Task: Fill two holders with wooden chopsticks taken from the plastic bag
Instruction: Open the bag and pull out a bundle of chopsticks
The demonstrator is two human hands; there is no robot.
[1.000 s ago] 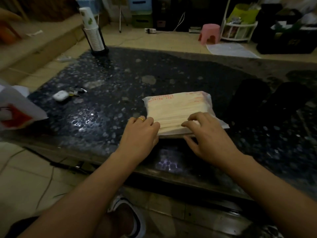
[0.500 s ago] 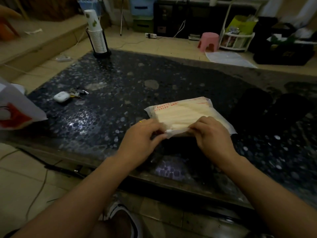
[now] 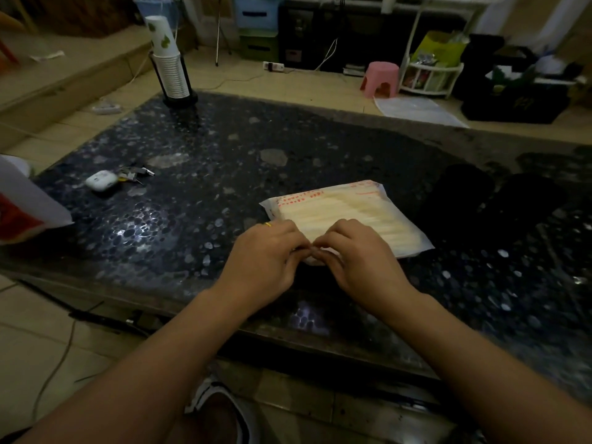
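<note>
A clear plastic bag (image 3: 349, 209) packed with pale wooden chopsticks lies flat on the dark speckled table (image 3: 208, 187), red print along its far edge. My left hand (image 3: 266, 254), with a gold ring, and my right hand (image 3: 355, 254) meet at the bag's near edge, and their fingertips pinch the plastic there side by side. Two dark cylindrical holders (image 3: 461, 193) (image 3: 525, 203) stand on the table to the right of the bag, hard to make out in the dim light.
A white earbud case (image 3: 101, 180) and keys (image 3: 134, 174) lie at the table's left. A rack of paper cups (image 3: 169, 72) stands at the far left corner. A white and red bag (image 3: 22, 206) juts in from the left edge. A pink stool (image 3: 382, 78) sits on the floor beyond.
Both hands went from resting flat on the bag's near end to pinching its near edge, then slid together until their fingertips meet at the middle. The bag shifted slightly.
</note>
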